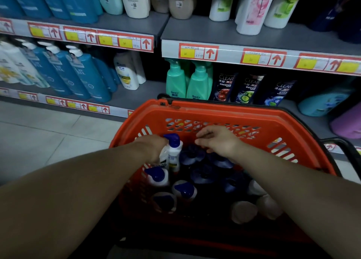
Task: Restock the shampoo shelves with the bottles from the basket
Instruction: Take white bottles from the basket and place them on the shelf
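Basket (224,112) holds bottles; left hand (154,149) grips white bottle (174,153), right hand (218,139) hovers loose.

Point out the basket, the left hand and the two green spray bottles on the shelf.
basket (230,113): head view, far rim.
left hand (154,149): head view, back of the hand, gripping a white bottle.
green spray bottles (175,83): head view, body of the left one.

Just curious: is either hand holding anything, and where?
The left hand grips a white blue-capped bottle by its body. The right hand holds nothing.
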{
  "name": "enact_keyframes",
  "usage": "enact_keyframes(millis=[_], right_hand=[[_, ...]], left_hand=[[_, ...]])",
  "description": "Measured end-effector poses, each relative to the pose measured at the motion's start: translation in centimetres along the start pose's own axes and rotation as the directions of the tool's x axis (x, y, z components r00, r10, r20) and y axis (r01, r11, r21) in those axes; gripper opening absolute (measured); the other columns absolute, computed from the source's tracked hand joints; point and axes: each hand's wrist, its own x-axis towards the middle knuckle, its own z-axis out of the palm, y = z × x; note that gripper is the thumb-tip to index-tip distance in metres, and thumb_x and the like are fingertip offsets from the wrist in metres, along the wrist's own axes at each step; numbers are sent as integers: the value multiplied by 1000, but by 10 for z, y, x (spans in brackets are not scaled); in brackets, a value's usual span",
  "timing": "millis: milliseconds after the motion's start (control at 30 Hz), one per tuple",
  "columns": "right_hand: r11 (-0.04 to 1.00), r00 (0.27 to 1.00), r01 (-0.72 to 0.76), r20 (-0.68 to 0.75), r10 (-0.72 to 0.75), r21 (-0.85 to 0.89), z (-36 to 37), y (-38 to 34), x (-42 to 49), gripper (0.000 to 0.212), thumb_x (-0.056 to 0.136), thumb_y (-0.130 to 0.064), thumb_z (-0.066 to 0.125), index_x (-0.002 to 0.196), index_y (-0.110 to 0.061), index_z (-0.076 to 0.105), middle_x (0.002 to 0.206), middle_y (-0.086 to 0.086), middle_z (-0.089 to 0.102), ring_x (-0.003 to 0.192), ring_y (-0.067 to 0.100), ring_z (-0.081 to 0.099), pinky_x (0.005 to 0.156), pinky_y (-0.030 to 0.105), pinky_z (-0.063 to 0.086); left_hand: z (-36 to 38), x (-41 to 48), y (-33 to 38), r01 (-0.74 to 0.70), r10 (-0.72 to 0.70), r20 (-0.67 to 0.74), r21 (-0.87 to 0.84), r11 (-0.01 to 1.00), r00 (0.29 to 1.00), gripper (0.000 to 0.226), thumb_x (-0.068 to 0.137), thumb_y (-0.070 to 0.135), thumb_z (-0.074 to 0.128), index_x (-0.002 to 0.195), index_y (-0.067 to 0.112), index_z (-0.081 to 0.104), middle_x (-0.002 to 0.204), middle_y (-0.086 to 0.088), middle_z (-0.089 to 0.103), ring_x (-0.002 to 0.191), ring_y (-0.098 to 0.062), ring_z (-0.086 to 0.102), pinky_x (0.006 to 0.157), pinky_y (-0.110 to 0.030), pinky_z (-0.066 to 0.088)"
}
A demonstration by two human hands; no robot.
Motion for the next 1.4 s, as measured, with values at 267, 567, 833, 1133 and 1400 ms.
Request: enact_keyframes(millis=[267,567,833,1133,1400], right_hand=[[949,989,136,96,-113,-285,11,-3,-6,29,84,-22,76,111,-22,67,110,-5,63,100,16,60,88,30,49],[939,944,311,162,-288,-144,16,-55,-38,49,76,-20,84,120,-16,63,119,-1,67,111,15,63,98,31,50],[906,922,380,1,-387,188,-4,-97,-70,50,78,-2,79,123,-7,59,117,6,71,107,17,69,98,40,54],[880,913,407,-86,-399,245,-42,-117,-103,37,80,-5,78,115,-11,65,106,-3,75,93,3,72,80,18,57],[869,907,417,-176,-382,264,-68,-125,-115,34,82,-1,75,110,-15,63,113,1,72,101,11,70,80,20,56]], left_hand=[[-25,-14,-3,-137,135,38,41,990,990,55,82,27,71,133,23,50,128,-2,55,115,-24,53,93,-34,46],[-135,-88,-3,-305,274,-164,-204,930,948,44,78,26,77,120,23,63,113,6,66,102,-14,62,86,-26,51],[-217,-159,4,-453,236,-415,-570,686,879,39,83,12,72,120,20,65,106,-2,72,90,-11,69,74,-22,58],[-197,-158,30,-501,116,-504,-752,429,856,39,78,17,78,115,16,63,109,-1,73,100,-16,69,78,-30,57],[-164,-136,51,-451,156,-424,-826,336,892,25,86,22,71,109,24,62,112,-1,71,103,-14,68,84,-36,55]])
